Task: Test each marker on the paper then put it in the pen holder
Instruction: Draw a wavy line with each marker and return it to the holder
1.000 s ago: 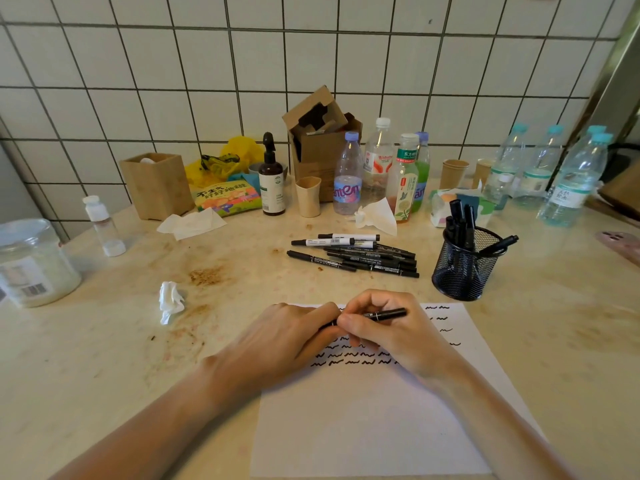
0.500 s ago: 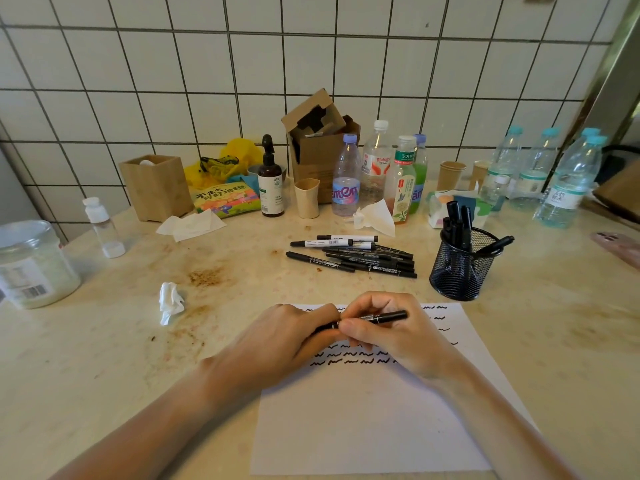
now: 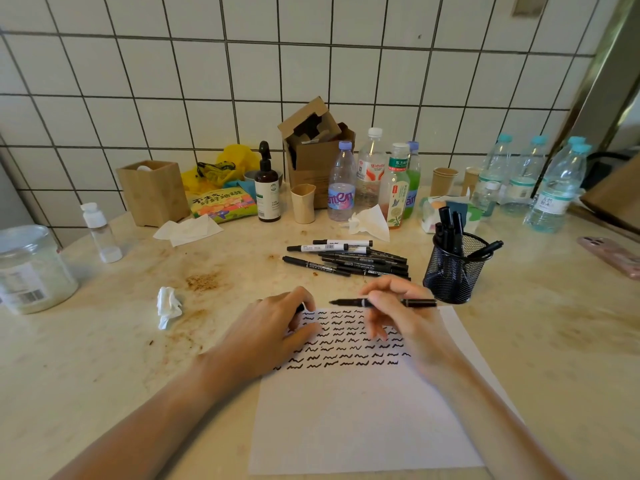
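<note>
While the right hand [image 3: 408, 317] pinches a slim black plastic marker [image 3: 384, 302] between thumb and fingers, holding it level with the bare tip pointing left just above the top edge of the white sheet of paper [image 3: 363, 420], the left hand [image 3: 266, 327] sits curled on the sheet's upper left corner, fingers pressed around something small and dark, probably the cap, though I can't really tell. Rows of short black squiggles cover the upper part of the sheet. Just beside the right hand stands a round black wire-mesh pen holder [image 3: 453, 271] with several markers poking out. Behind the hands, a loose pile of black and white-barrelled markers [image 3: 346, 259] lies flat on the stained, mottled beige stone counter [image 3: 104, 341], and a crumpled white tissue [image 3: 168, 306] sits off to the left.
</note>
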